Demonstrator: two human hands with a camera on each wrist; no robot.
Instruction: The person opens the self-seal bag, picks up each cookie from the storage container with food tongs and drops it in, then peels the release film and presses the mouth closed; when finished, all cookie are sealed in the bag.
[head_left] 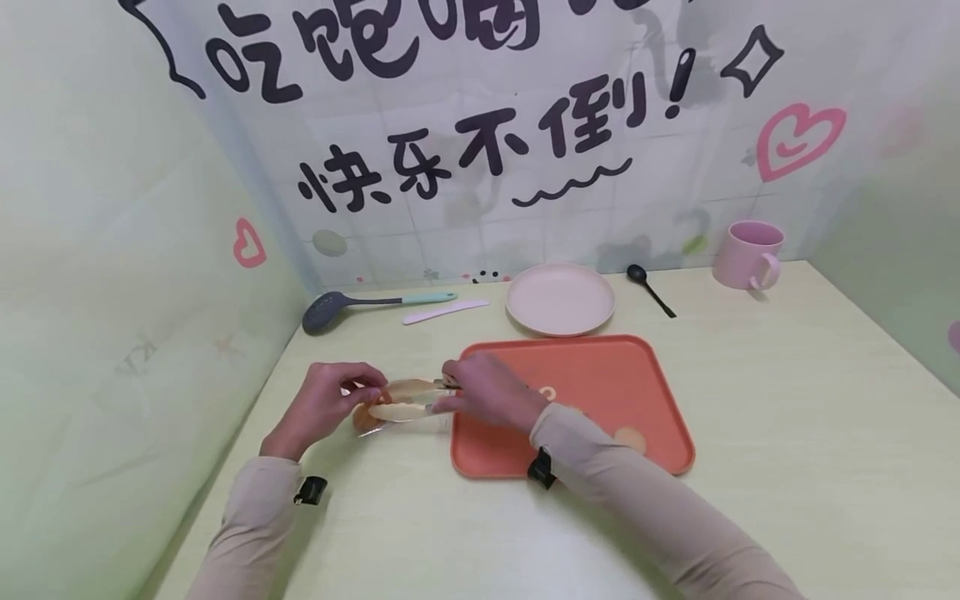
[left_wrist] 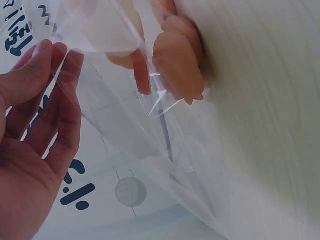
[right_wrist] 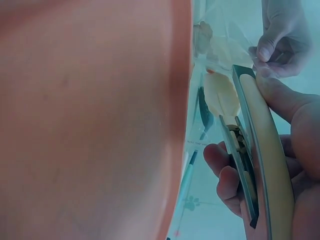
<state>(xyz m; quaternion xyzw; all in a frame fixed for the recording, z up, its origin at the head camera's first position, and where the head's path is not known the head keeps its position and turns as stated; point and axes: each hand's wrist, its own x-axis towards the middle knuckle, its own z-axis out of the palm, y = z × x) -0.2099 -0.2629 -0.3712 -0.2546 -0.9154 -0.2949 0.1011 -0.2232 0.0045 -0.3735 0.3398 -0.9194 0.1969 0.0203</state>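
My left hand [head_left: 326,400] pinches the edge of a clear plastic bag [left_wrist: 125,125] between thumb and fingers. Orange-brown pieces [left_wrist: 177,65] show through the film in the left wrist view; their exact kind is unclear. My right hand [head_left: 495,392] grips a pair of tongs [right_wrist: 270,170] by its metal-edged, cream-inlaid handles. The tongs' cream tips point left, at the bag, and one appears through the film in the left wrist view. An orange strip [left_wrist: 142,75] hangs by that tip; whether the tongs pinch it I cannot tell.
An orange tray [head_left: 570,358] lies under my right hand, bearing a small ring [head_left: 547,392] and a pale round piece [head_left: 630,439]. Behind are a ladle [head_left: 324,312], a pink knife [head_left: 446,312], a pink plate [head_left: 560,300], a black spoon [head_left: 651,289] and a pink mug [head_left: 746,258].
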